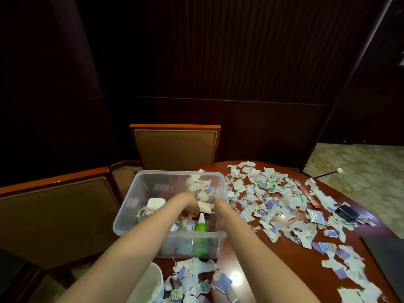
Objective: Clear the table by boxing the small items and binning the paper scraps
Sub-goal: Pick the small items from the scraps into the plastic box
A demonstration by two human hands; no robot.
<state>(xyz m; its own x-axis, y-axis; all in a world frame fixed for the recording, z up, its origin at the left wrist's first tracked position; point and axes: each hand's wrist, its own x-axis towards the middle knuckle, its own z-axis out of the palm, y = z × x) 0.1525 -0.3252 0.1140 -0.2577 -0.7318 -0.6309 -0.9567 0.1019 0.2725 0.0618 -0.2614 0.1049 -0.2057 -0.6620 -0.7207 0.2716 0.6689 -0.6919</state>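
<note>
A clear plastic box [140, 186] stands on the left part of the round wooden table [251, 254]. Inside it lie a white charger with its cable [153, 204], a green spray bottle [200, 228] and other small items. Both hands reach down into the box. My left hand [189, 203] and my right hand [219, 207] meet around a pale packet [205, 207], fingers curled and partly hidden. Torn paper scraps [273, 204] cover the table to the right and lie in front of the box [192, 281].
A white bin [150, 285] sits at the lower left by the table edge. A red stick-like pack [307, 195], a silver sachet [316, 215] and a dark small case [347, 212] lie among the scraps on the right. Two padded chairs [177, 147] stand behind and left.
</note>
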